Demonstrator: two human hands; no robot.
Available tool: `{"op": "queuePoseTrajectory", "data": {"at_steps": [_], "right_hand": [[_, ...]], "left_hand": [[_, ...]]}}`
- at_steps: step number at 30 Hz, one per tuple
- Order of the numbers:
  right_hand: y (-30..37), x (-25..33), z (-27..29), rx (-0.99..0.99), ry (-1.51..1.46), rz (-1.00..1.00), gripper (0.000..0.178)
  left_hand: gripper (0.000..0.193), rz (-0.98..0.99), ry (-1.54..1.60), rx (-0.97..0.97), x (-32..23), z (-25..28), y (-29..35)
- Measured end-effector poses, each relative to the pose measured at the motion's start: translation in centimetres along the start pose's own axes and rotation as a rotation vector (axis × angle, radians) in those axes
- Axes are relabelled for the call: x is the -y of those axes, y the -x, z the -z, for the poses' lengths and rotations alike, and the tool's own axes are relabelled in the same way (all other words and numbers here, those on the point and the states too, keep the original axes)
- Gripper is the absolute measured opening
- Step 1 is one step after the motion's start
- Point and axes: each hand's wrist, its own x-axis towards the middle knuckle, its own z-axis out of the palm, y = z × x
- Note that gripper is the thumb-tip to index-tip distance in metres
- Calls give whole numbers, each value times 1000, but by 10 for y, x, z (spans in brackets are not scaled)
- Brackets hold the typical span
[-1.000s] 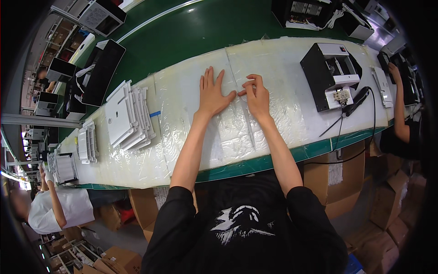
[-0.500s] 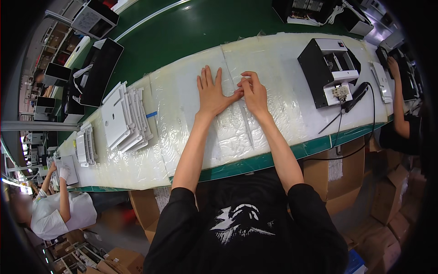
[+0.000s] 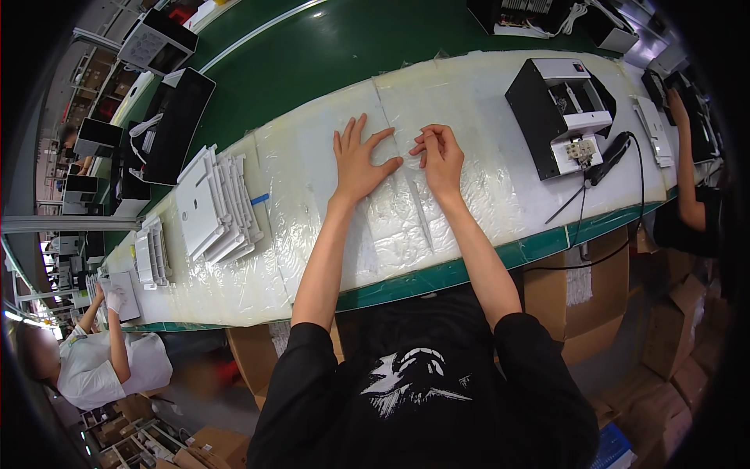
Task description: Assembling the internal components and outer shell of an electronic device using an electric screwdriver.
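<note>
My left hand (image 3: 360, 166) is spread over the film-covered worktop (image 3: 312, 258), fingers apart and nothing in it. Beside it, a short gap to the right, my right hand (image 3: 442, 166) has its fingers bent in together toward the thumb. Whatever those fingertips hold, if anything, is too small to make out. Between and below the hands runs a seam (image 3: 419, 211) in the clear film.
White plastic panels (image 3: 205, 207) are stacked at left, near a blue tape strip (image 3: 260, 198). At right stands a black-and-white bench machine (image 3: 558, 117) with a black cable (image 3: 642, 187). Co-workers sit at both sides; cardboard boxes (image 3: 582, 297) are below the bench edge.
My hands have come apart: the right fingers, which touched the left thumb, have shifted slightly right. The left index finger and thumb are spread wider. The view has tilted a little.
</note>
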Motion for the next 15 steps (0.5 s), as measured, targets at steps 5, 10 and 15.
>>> {"op": "queuePoseTrajectory", "data": {"at_steps": [5, 10, 15], "right_hand": [[2, 3, -1, 12, -3, -20, 15], [0, 2, 0, 19, 28, -19, 15], [1, 2, 0, 31, 22, -19, 15]], "left_hand": [[41, -30, 61, -50, -1, 0, 2], [24, -81, 87, -72, -5, 1, 4], [13, -95, 90, -101, -6, 2, 6]]}}
